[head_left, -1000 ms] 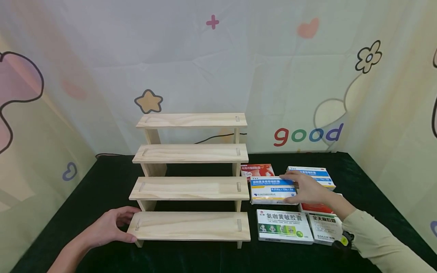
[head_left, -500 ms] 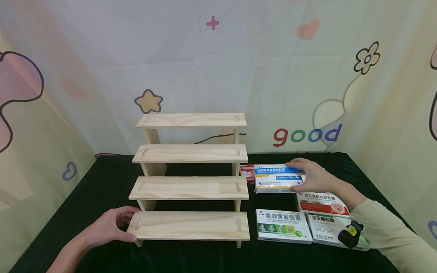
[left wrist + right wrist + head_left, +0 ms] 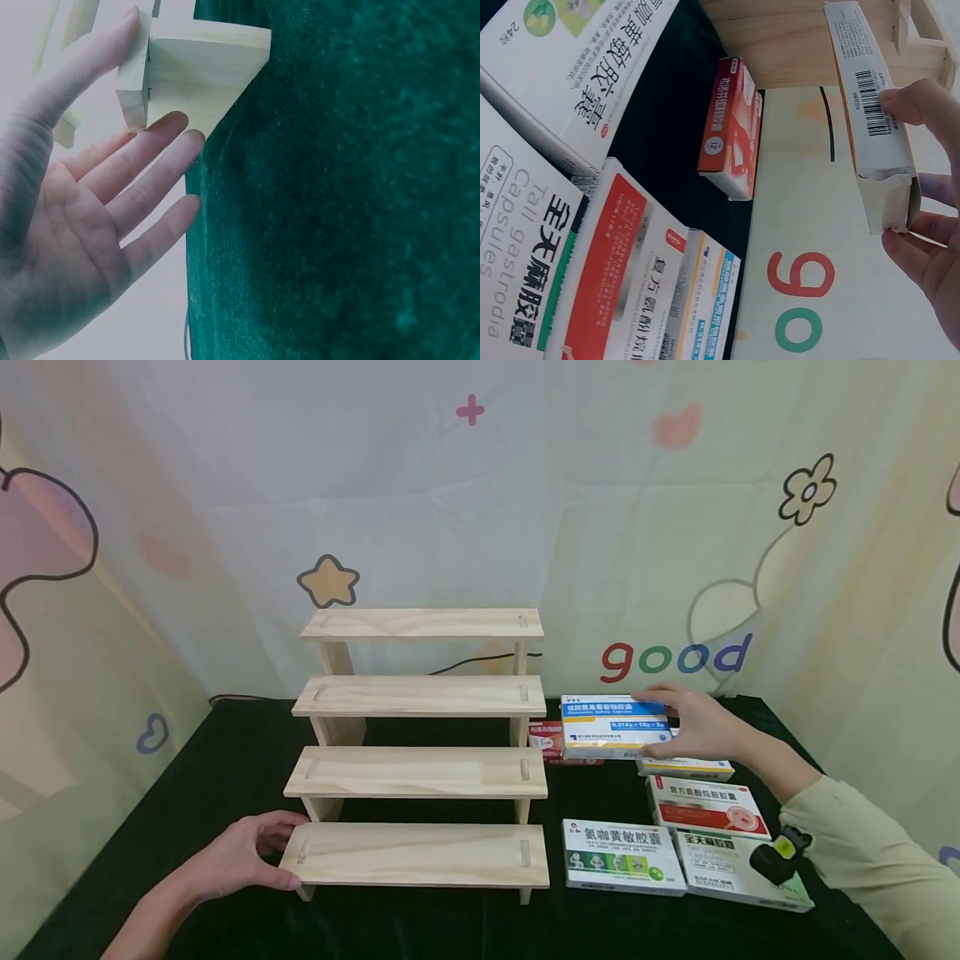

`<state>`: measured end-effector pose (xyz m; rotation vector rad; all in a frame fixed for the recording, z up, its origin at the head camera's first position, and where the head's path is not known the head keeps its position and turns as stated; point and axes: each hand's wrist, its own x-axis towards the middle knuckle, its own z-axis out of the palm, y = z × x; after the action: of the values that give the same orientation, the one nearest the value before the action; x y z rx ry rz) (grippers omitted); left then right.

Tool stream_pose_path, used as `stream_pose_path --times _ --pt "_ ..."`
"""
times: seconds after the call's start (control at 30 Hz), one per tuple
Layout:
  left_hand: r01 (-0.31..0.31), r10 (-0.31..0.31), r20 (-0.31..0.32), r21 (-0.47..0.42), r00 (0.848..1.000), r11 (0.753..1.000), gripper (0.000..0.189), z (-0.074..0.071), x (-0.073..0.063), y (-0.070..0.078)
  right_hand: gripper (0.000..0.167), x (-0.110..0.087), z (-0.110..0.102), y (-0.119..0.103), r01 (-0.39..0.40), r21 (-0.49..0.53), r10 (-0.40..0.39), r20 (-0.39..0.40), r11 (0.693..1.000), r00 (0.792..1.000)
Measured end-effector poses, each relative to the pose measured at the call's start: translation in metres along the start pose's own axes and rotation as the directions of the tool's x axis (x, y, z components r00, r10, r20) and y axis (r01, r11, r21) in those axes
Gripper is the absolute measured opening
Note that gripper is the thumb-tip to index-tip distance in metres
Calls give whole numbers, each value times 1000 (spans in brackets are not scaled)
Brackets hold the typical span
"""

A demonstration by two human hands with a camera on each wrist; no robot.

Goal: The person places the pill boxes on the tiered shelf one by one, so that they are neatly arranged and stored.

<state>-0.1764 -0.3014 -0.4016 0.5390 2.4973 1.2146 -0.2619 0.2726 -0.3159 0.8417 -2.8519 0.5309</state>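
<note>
A stepped wooden display rack (image 3: pixel 416 856) stands left of centre in the head view. My left hand (image 3: pixel 232 858) holds the left end of its lowest step, the thumb at the front corner. In the left wrist view the other fingers (image 3: pixel 154 199) reach loosely beside the side support. My right hand (image 3: pixel 701 724) grips the right end of a blue-and-white medicine box (image 3: pixel 615 727), raised above the table to the right of the rack. In the right wrist view that box shows a barcode side, with the thumb on it and fingers opposite.
Beneath the held box lie a red medicine box (image 3: pixel 546 739) and another blue-and-white box (image 3: pixel 693 768), both partly hidden. Nearer are a red-and-white box (image 3: pixel 705 806), a green-striped white box (image 3: pixel 622 856) and another white box (image 3: pixel 720 864). Dark green cloth (image 3: pixel 420 931) covers the table; a printed curtain (image 3: pixel 420 485) hangs behind.
The right hand has lifted the blue-and-white box from the group and carried it up and away, uncovering the red-and-white box. My left hand stays at the rack.
</note>
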Motion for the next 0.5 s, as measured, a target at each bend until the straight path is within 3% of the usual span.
stream_pose_path --times 0.5 --pt "4 -4 -1 8 1000 1000 63 -1 1 -2 68 5 -37 -11 62 -44 -64 -45 997 997"
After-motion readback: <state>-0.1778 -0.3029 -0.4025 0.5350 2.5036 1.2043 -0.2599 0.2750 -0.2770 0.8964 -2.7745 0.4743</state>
